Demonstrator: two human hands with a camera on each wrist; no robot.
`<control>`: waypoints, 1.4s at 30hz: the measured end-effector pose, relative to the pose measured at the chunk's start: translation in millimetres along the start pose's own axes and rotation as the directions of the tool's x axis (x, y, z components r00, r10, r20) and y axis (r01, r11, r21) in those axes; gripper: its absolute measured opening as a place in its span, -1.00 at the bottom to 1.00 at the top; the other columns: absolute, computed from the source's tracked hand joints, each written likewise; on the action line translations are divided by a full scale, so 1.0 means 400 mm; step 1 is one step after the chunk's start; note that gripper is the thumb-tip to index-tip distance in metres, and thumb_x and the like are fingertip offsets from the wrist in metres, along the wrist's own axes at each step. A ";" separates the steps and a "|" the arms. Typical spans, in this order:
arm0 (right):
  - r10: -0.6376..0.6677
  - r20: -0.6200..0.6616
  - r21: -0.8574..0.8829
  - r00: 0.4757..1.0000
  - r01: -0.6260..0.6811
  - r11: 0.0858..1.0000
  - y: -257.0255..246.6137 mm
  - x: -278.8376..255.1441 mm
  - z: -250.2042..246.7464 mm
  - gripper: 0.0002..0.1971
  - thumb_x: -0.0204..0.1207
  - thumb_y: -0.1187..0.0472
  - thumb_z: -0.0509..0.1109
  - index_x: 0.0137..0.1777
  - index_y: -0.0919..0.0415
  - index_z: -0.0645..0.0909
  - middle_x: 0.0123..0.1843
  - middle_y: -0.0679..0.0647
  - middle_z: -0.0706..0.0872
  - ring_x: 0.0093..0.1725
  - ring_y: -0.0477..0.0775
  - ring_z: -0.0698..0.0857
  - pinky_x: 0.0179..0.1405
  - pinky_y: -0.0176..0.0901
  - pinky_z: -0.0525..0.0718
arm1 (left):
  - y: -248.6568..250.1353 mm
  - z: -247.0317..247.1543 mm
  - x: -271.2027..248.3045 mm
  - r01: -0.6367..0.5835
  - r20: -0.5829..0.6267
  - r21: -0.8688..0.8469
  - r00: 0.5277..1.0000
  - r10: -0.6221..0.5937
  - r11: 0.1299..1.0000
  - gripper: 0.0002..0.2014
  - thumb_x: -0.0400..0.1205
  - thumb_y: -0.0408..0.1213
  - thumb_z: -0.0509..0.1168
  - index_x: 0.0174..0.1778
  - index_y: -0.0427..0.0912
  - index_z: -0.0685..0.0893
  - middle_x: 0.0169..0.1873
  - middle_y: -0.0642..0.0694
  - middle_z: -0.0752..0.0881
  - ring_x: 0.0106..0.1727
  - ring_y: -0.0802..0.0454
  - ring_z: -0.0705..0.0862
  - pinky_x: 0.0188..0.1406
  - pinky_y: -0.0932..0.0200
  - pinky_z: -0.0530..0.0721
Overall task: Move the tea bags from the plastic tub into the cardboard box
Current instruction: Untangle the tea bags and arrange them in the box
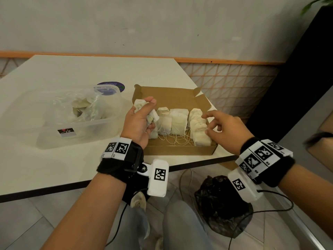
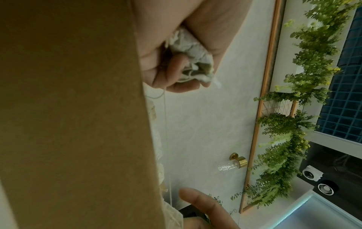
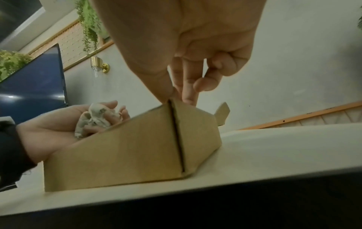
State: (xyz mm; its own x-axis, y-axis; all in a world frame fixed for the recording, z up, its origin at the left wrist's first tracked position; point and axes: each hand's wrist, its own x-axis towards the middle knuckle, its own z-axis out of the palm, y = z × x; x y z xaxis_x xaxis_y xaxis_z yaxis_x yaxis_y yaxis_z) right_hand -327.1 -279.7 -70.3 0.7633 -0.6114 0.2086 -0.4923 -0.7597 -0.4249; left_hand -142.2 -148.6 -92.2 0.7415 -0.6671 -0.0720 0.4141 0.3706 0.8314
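An open cardboard box (image 1: pixel 180 149) lies on the white table (image 1: pixel 54 168) and holds rows of tea bags (image 1: pixel 178 121) with loose strings. My left hand (image 1: pixel 144 117) grips a crumpled bunch of tea bags (image 1: pixel 140 104) over the box's left end; the wrist views show the same bunch (image 2: pixel 192 51) (image 3: pixel 94 117). My right hand (image 1: pixel 207 124) hovers over the right row with fingers loosely spread, thumb at the bags, holding nothing. Its fingertips (image 3: pixel 188 97) reach the box's corner (image 3: pixel 172 108). To the left stands the clear plastic tub (image 1: pixel 100 127), with more tea bags (image 1: pixel 81 105) in crinkled plastic.
A round purple disc (image 1: pixel 111 86) lies behind the tub. The table's near edge (image 1: pixel 198 164) runs just in front of the box. On the floor below sits a black bag (image 1: pixel 221 204). A brown carton (image 1: pixel 322 141) is at the far right.
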 end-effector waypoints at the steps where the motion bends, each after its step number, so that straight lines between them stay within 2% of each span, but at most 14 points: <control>1: -0.013 0.019 -0.033 1.000 0.014 0.999 -0.001 0.001 -0.002 -0.67 0.49 0.24 0.34 0.23 -0.08 0.54 -0.24 -0.20 0.66 -0.26 -0.22 0.50 -0.07 -0.27 0.44 | 0.000 0.000 0.000 0.001 0.000 -0.001 1.000 -0.001 1.000 -0.90 0.59 -0.31 0.37 -0.12 0.01 0.67 -0.24 0.02 0.65 -0.34 0.14 0.51 -0.69 0.40 0.36; 4: -0.027 0.125 -0.116 0.992 0.041 0.992 -0.009 0.007 -0.013 -0.66 0.46 0.20 0.31 0.23 -0.07 0.60 -0.21 -0.22 0.62 -0.25 -0.27 0.47 -0.03 -0.25 0.42 | -0.001 -0.001 0.001 0.013 -0.006 0.007 1.000 -0.013 1.000 -0.91 0.59 -0.30 0.37 -0.12 0.01 0.67 -0.22 0.02 0.65 -0.31 0.14 0.51 -0.69 0.40 0.37; 8: -0.004 0.243 -0.247 0.970 0.066 0.967 -0.033 0.028 -0.021 -0.77 0.46 -0.04 0.36 0.10 -0.10 0.64 -0.15 -0.18 0.71 -0.24 -0.23 0.52 0.10 -0.12 0.50 | -0.002 0.000 0.002 0.014 -0.012 0.014 1.000 -0.014 1.000 -0.92 0.58 -0.29 0.38 -0.13 0.02 0.67 -0.18 0.02 0.65 -0.28 0.11 0.52 -0.68 0.41 0.38; 12: -0.019 0.254 -0.240 0.967 0.082 0.967 -0.049 0.053 -0.034 -0.86 0.50 0.05 0.39 0.01 -0.01 0.70 -0.12 -0.14 0.72 -0.30 -0.27 0.49 -0.03 -0.22 0.51 | -0.003 -0.003 0.004 0.013 -0.002 0.014 1.000 -0.013 1.000 -0.91 0.58 -0.28 0.39 -0.15 0.02 0.67 -0.15 -0.03 0.63 -0.18 -0.01 0.51 -0.69 0.40 0.38; 16: 0.008 0.314 -0.228 0.949 0.067 0.971 -0.052 0.062 -0.052 -0.82 0.47 0.19 0.36 0.02 -0.01 0.70 -0.11 -0.11 0.74 -0.30 -0.25 0.51 -0.25 -0.34 0.45 | -0.002 -0.003 0.004 0.014 0.016 0.024 1.000 -0.014 1.000 -0.92 0.58 -0.29 0.38 -0.15 0.01 0.67 -0.20 -0.02 0.64 -0.31 0.09 0.51 -0.68 0.39 0.37; 19: 0.040 0.392 -0.290 0.919 0.083 0.953 -0.061 0.064 -0.054 -0.77 0.46 0.06 0.36 0.11 -0.05 0.67 -0.14 -0.21 0.65 -0.22 -0.22 0.53 -0.17 -0.30 0.42 | -0.003 -0.002 0.005 0.017 0.028 0.026 0.999 -0.018 1.000 -0.91 0.58 -0.30 0.37 -0.16 0.01 0.67 -0.23 -0.01 0.66 -0.34 0.12 0.50 -0.68 0.39 0.37; 22: 0.032 0.405 -0.289 0.914 0.095 0.952 -0.079 0.063 -0.044 -0.77 0.44 -0.07 0.41 0.02 -0.02 0.68 -0.18 -0.16 0.65 -0.15 -0.13 0.56 -0.19 -0.25 0.48 | -0.003 -0.004 0.007 0.014 0.038 0.037 0.999 -0.016 0.999 -0.90 0.59 -0.31 0.37 -0.17 0.01 0.66 -0.25 0.00 0.66 -0.37 0.13 0.50 -0.69 0.39 0.36; 25: -0.001 0.377 -0.200 0.926 0.082 0.976 -0.087 0.073 -0.038 -0.80 0.46 0.02 0.45 -0.01 0.09 0.71 -0.15 -0.03 0.69 -0.22 -0.12 0.55 -0.26 -0.33 0.47 | -0.003 -0.001 0.003 0.003 0.095 0.087 0.995 -0.011 0.996 -0.89 0.60 -0.32 0.36 -0.17 0.01 0.66 -0.38 0.03 0.65 -0.47 0.16 0.47 -0.70 0.37 0.26; 27: -0.009 0.365 -0.040 0.931 0.025 0.999 -0.089 0.086 -0.046 -0.81 0.43 0.07 0.49 -0.03 0.14 0.72 -0.19 0.01 0.70 -0.18 -0.04 0.61 -0.11 -0.19 0.56 | -0.003 0.001 -0.002 -0.006 0.128 0.123 0.992 -0.010 0.992 -0.90 0.59 -0.32 0.36 -0.15 0.00 0.67 -0.42 0.05 0.66 -0.53 0.18 0.49 -0.72 0.37 0.24; 30: -0.010 0.315 0.190 0.949 -0.053 0.980 -0.103 0.102 -0.061 -0.77 0.38 0.09 0.53 -0.07 0.24 0.75 -0.13 0.21 0.77 -0.13 0.12 0.67 0.06 -0.01 0.61 | -0.006 0.007 -0.009 -0.014 0.173 0.202 0.985 -0.022 0.979 -0.92 0.53 -0.29 0.42 -0.12 -0.01 0.71 -0.29 -0.02 0.73 -0.59 0.20 0.54 -0.74 0.39 0.26; 32: -0.010 0.275 0.297 0.961 -0.075 0.952 -0.116 0.111 -0.058 -0.77 0.37 0.09 0.54 -0.09 0.25 0.76 -0.29 0.11 0.73 -0.29 -0.08 0.62 -0.17 -0.26 0.57 | -0.009 0.014 -0.018 -0.017 0.228 0.258 0.973 -0.044 0.966 -0.91 0.52 -0.30 0.42 -0.09 -0.06 0.72 -0.29 -0.05 0.74 -0.59 0.19 0.57 -0.74 0.41 0.35; 34: -0.024 0.241 0.325 0.970 -0.058 0.944 -0.135 0.116 -0.049 -0.81 0.39 0.09 0.53 -0.12 0.21 0.76 -0.39 -0.03 0.64 -0.43 -0.22 0.51 -0.40 -0.49 0.44 | -0.014 0.018 -0.022 -0.025 0.264 0.291 0.963 -0.055 0.957 -0.87 0.53 -0.36 0.41 -0.02 -0.16 0.72 -0.29 -0.04 0.77 -0.42 0.17 0.70 -0.58 0.36 0.58; 37: -0.054 0.206 0.310 0.977 -0.013 0.951 -0.153 0.121 -0.037 -0.83 0.41 0.07 0.51 -0.14 0.16 0.77 -0.29 0.07 0.69 -0.33 -0.11 0.54 -0.30 -0.33 0.46 | -0.024 0.013 -0.018 -0.037 0.272 0.318 0.961 -0.053 0.948 -0.62 0.47 -0.46 0.46 0.22 -0.37 0.66 -0.05 -0.20 0.76 -0.05 -0.02 0.73 -0.02 0.09 0.74; 42: -0.094 0.178 0.315 0.980 0.034 0.949 -0.168 0.129 -0.026 -0.82 0.39 0.08 0.52 -0.08 0.15 0.73 -0.30 0.01 0.68 -0.31 -0.11 0.57 -0.18 -0.24 0.52 | -0.027 0.010 -0.014 -0.044 0.222 0.357 0.974 -0.039 0.933 -0.71 0.47 -0.45 0.47 0.10 -0.38 0.69 -0.13 -0.18 0.76 -0.14 -0.03 0.72 -0.19 0.19 0.70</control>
State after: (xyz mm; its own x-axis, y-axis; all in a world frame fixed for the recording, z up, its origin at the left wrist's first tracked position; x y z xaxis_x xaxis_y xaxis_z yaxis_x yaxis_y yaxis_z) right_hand -259.0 -262.5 -21.8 0.8684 -0.4880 0.0879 -0.3093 -0.6716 -0.6732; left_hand -153.0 -151.4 -98.3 0.5888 -0.8081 0.0201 0.1648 0.1443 0.9757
